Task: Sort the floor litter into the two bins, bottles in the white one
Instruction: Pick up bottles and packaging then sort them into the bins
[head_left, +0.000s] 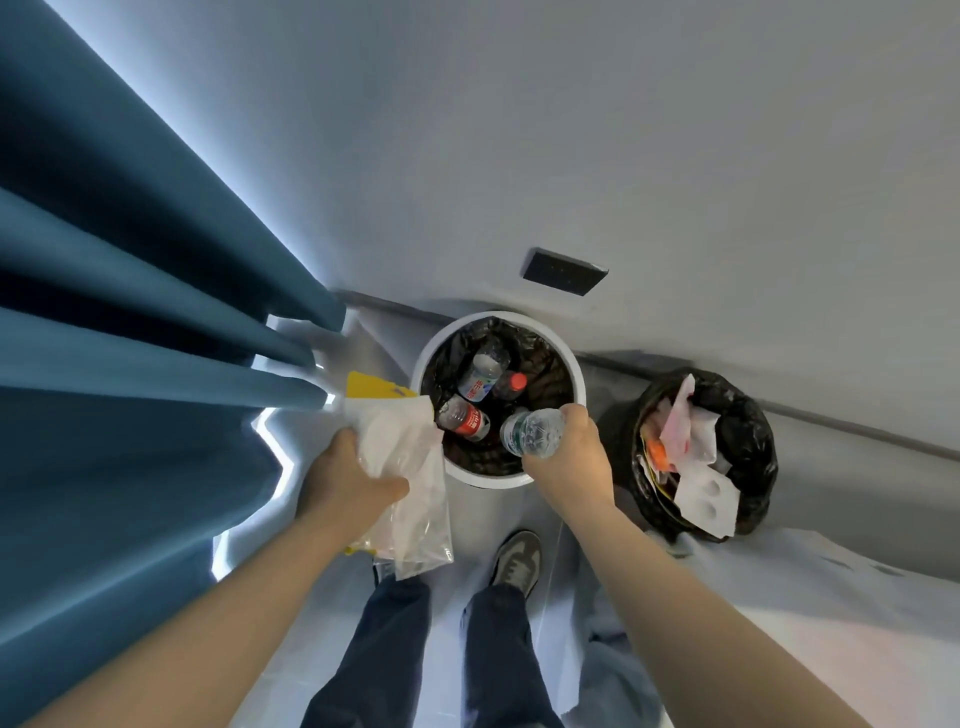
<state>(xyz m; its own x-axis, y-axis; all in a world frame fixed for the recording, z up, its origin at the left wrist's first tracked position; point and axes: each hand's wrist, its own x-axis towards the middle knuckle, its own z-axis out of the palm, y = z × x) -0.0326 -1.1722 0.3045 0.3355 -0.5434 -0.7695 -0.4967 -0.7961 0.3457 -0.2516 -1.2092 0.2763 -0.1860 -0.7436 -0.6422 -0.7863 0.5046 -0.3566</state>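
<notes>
A blue curtain (130, 312) is hung at the left, beside the pale wall (571, 130). A dark rectangular plate (564, 272) is fixed low on this wall, above the grey baseboard (831, 421).

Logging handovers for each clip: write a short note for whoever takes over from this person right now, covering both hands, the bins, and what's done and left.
Left hand grips a bundle of clear plastic wrappers with something yellow in it, beside the white bin.
Right hand holds a clear bottle over the white bin's opening, not yet released.
Done: three bottles lie in the white bin; paper and wrappers fill the black-bagged bin.
Left: drop the bottle in, then probably carry the plastic to the black-bagged bin. Whether more litter remains on the floor cannot be told.
</notes>
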